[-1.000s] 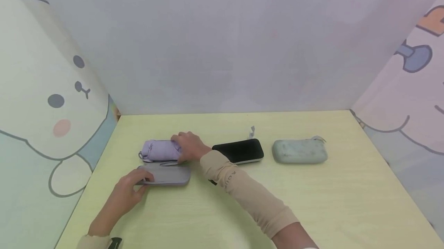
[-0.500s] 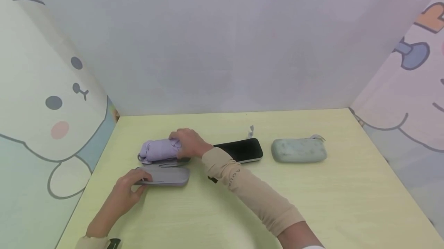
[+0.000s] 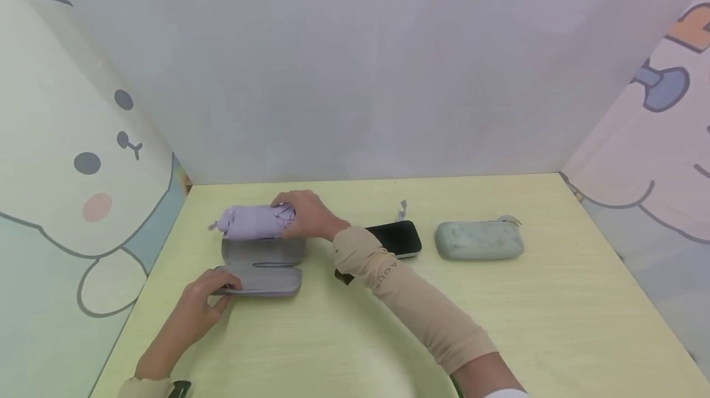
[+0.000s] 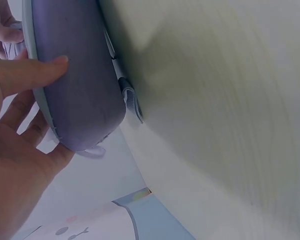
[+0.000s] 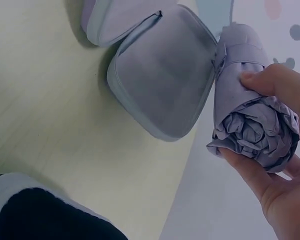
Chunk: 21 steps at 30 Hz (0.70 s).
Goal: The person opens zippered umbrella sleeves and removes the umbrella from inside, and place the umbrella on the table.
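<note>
My right hand (image 3: 312, 216) grips one end of a rolled lavender folding umbrella (image 3: 252, 223), held just above the far half of an unzipped grey-purple zip case (image 3: 263, 251). In the right wrist view, the umbrella (image 5: 240, 95) shows its strap and the gathered folds at its end, with fingers and thumb around it. My left hand (image 3: 199, 300) pinches the near half of the case at its left end. The left wrist view has the thumb on the outside of the case (image 4: 80, 80) and the fingers behind its rim. The case lies spread flat like a book.
A black case with a white edge (image 3: 398, 238) lies beyond my right forearm, partly hidden by the sleeve. Further right sits a pale green zip pouch (image 3: 479, 241) with a strap loop. Walls stand behind and beside the pale yellow table (image 3: 499, 318).
The right hand has lifted the umbrella up and away from the open case, uncovering the far half. The left hand stays on the case.
</note>
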Each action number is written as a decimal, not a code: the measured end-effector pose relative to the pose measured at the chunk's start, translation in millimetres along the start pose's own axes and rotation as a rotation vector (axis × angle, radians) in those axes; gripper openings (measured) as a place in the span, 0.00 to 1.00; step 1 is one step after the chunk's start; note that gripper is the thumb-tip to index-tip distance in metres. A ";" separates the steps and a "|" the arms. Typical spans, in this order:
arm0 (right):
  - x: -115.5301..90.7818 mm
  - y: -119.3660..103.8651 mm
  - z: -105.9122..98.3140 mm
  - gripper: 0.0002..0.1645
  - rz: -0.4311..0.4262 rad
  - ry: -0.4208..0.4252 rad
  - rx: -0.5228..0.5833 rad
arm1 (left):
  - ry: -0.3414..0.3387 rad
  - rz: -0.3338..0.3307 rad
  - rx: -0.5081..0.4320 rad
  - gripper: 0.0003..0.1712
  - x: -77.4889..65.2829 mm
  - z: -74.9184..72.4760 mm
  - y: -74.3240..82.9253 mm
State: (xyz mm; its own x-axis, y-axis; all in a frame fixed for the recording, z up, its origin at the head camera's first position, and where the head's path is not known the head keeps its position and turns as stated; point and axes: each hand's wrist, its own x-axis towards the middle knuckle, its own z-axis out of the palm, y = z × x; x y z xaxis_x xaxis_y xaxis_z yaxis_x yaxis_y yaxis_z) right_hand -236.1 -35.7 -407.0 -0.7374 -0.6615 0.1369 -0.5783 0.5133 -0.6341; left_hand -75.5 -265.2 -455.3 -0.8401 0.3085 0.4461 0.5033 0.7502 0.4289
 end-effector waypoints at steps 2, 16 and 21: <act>0.4 2.7 -2.1 0.32 0.014 0.029 0.046 | -0.004 -0.009 0.009 0.32 -0.1 -0.7 -0.1; 12.5 28.3 -1.6 0.29 0.088 0.208 0.212 | -0.003 -0.008 0.003 0.32 -0.8 0.4 0.1; 16.5 33.8 3.0 0.27 0.132 0.202 0.197 | -0.014 -0.025 0.014 0.31 -0.4 -0.7 1.1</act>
State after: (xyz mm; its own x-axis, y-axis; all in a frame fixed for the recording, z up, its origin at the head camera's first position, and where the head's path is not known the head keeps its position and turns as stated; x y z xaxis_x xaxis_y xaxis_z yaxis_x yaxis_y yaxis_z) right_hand -266.8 -31.0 -428.5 -0.8674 -0.4640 0.1798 -0.4088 0.4582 -0.7893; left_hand -74.4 -264.9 -454.5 -0.8554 0.2974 0.4241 0.4789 0.7659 0.4290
